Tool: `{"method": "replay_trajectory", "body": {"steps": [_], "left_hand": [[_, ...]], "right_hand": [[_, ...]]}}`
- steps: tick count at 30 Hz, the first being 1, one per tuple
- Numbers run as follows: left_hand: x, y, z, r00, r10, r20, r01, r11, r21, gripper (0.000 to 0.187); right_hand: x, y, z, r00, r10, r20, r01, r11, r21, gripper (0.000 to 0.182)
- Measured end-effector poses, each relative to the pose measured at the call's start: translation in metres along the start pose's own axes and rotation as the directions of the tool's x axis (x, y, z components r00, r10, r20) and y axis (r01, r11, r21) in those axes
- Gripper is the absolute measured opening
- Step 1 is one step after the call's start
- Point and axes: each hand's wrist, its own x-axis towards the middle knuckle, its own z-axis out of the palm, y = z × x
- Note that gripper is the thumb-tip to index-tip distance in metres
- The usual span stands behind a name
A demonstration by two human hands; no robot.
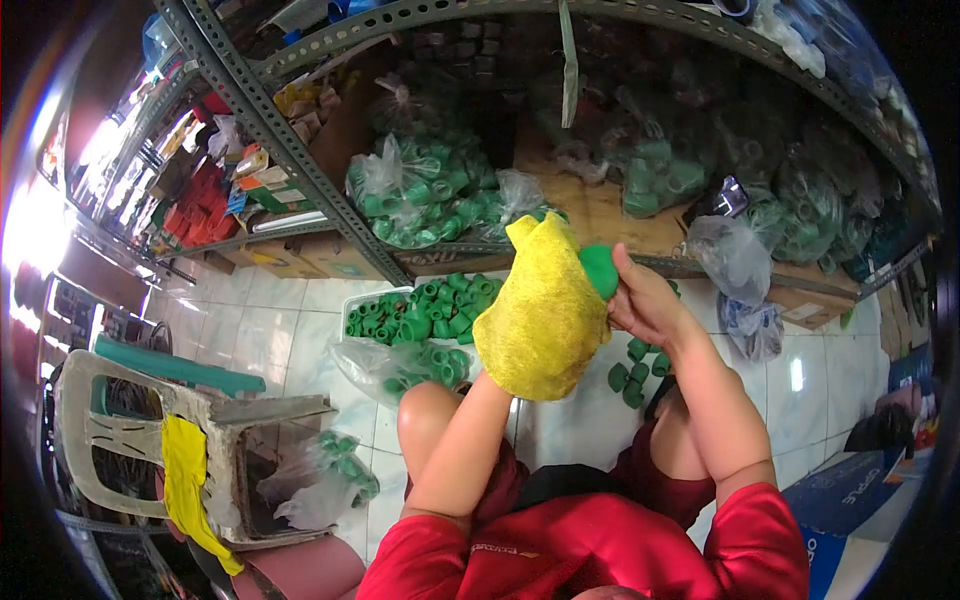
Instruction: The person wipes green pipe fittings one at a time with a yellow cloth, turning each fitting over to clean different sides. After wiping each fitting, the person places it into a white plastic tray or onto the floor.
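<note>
"Where does the lens find your hands?"

"Over a tiled floor [265, 335], my right hand [645, 303] pinches a green fitting [599, 272] between thumb and fingers, the fitting at the right edge of a yellow cloth [540, 315]. My left forearm [465, 440] reaches up to the cloth's lower edge."

"And your left hand?"

"Hidden by the cloth; I cannot tell whether it is wide or narrow."

"What surrounds you?"

"Ahead and to the left, a white tray [347, 312] heaped with green fittings, a clear plastic bag [368, 365] at its near side. Loose fittings [632, 380] lie on the floor near my right knee. Beyond, bagged fittings [425, 195] crowd a metal shelf [300, 170]. To my left, a yellow garment [185, 475] hangs over a worn plastic chair [82, 435]."
</note>
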Motion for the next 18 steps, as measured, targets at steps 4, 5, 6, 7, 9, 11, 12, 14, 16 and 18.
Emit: {"method": "replay_trajectory", "body": {"steps": [4, 5, 6, 7, 9, 11, 12, 14, 16, 18], "left_hand": [[0.005, 0.004, 0.014, 0.971, 0.224, 0.087, -0.216, 0.651, 0.728, 0.029], [0.006, 0.010, 0.024, 0.972, 0.119, 0.203, -0.217, 0.786, 0.579, 0.029], [0.004, 0.015, 0.034, 0.942, 0.036, 0.333, -0.180, 0.892, 0.414, 0.028], [0.000, 0.016, 0.038, 0.942, 0.038, 0.333, -0.183, 0.891, 0.415, 0.028], [-0.010, 0.014, 0.043, 0.857, 0.504, 0.104, -0.124, 0.005, 0.992, 0.036], [0.001, 0.010, 0.030, 0.821, 0.563, 0.093, -0.186, 0.110, 0.976, 0.036], [0.004, 0.011, 0.035, 0.783, 0.617, 0.073, -0.251, 0.207, 0.945, 0.038], [0.000, 0.015, 0.044, 0.796, 0.592, 0.127, -0.269, 0.157, 0.950, 0.038], [-0.001, 0.020, 0.050, 0.806, 0.562, 0.183, -0.291, 0.107, 0.951, 0.039], [0.002, 0.026, 0.055, 0.852, 0.499, 0.157, -0.239, 0.105, 0.965, 0.040]], "right_hand": [[-0.002, 0.001, 0.023, 0.984, -0.141, -0.107, 0.090, 0.920, -0.381, 0.052], [-0.004, -0.001, 0.032, 0.965, -0.237, -0.109, 0.141, 0.825, -0.548, 0.052], [-0.002, 0.006, 0.031, 0.960, -0.273, -0.062, 0.199, 0.821, -0.535, 0.050], [-0.002, 0.009, 0.031, 0.960, -0.273, -0.059, 0.200, 0.820, -0.536, 0.050], [-0.001, 0.012, 0.036, 0.877, -0.481, 0.012, 0.282, 0.493, -0.823, 0.048], [0.001, 0.016, 0.036, 0.836, -0.547, 0.047, 0.318, 0.412, -0.854, 0.049], [0.000, 0.014, 0.040, 0.801, -0.585, 0.125, 0.334, 0.265, -0.904, 0.049], [-0.002, 0.009, 0.044, 0.758, -0.599, 0.258, 0.354, 0.045, -0.934, 0.048], [-0.003, 0.005, 0.044, 0.772, -0.573, 0.275, 0.340, 0.007, -0.941, 0.046], [-0.003, 0.005, 0.041, 0.787, -0.545, 0.291, 0.327, -0.033, -0.945, 0.046]]}}
